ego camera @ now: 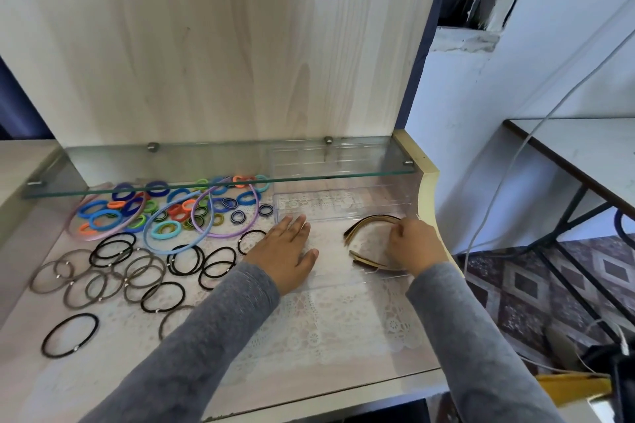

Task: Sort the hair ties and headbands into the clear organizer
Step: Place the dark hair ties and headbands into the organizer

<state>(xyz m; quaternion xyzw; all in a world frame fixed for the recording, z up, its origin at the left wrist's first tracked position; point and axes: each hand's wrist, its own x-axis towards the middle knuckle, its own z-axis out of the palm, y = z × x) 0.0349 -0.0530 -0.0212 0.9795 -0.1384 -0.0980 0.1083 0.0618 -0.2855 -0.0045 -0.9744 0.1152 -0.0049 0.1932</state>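
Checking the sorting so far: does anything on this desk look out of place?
Nothing damaged. Three pastel headbands lie mixed among the coloured hair ties, outside the clear organizer where the right hand holds the brown headbands.

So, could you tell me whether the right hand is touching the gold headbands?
Touching. In the head view the right hand has its fingers curled round the gold headbands at their arch.

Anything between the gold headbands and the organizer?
Nothing visible. The right hand grips the gold headbands directly over the right part of the organizer. The left hand lies flat on its left part, apart from them.
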